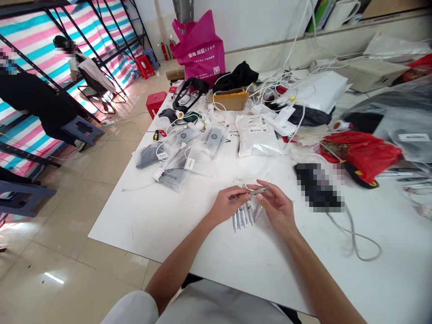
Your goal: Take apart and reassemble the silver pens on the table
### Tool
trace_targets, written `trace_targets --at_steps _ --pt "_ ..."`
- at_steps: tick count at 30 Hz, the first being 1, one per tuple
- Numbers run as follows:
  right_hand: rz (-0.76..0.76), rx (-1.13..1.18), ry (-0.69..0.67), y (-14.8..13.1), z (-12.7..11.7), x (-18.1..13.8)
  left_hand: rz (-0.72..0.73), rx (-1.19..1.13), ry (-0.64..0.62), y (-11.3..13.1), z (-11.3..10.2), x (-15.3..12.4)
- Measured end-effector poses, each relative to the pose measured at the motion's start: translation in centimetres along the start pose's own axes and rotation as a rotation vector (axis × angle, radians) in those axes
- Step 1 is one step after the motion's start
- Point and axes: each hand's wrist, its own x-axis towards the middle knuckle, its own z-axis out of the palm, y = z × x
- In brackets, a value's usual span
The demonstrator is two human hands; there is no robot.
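Observation:
Over the white table my left hand and my right hand meet and pinch a slim silver pen-like rod between their fingertips, one at each end. Just below the hands, several more silver rods lie side by side on the table. Both hands have their fingers curled around the held rod.
Bagged grey items and a white pouch lie further back, with tangled white cables, a cardboard box, a pink bag and a red plastic bag. A grey cable loops at the right. People sit at far left.

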Motion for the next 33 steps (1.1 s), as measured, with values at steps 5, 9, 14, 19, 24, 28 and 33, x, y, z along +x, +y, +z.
trace_targets --at_steps 5,9,14,19,24,28,33 --pt "-0.021 -0.077 0.126 0.78 -0.24 0.15 0.015 -0.008 0.013 -0.27 0.13 -0.02" --pt "-0.061 -0.029 0.132 0.61 -0.24 0.3 0.044 0.032 0.027 -0.34 0.46 -0.12" --pt "-0.02 -0.026 0.064 0.59 -0.18 0.12 0.058 0.013 0.055 -0.46 0.28 -0.06" --pt "-0.065 -0.018 0.181 0.9 -0.13 0.27 0.082 0.039 0.042 -0.72 0.49 -0.17" --pt "-0.036 -0.014 0.061 0.71 -0.17 0.2 0.052 -0.004 0.074 -0.64 0.45 -0.13" --pt "-0.072 -0.075 0.137 0.79 -0.25 0.23 0.031 -0.029 0.06 -0.52 0.32 -0.08" --pt "-0.063 -0.038 0.087 0.54 -0.28 0.13 -0.003 -0.063 0.042 -0.43 0.55 -0.16"
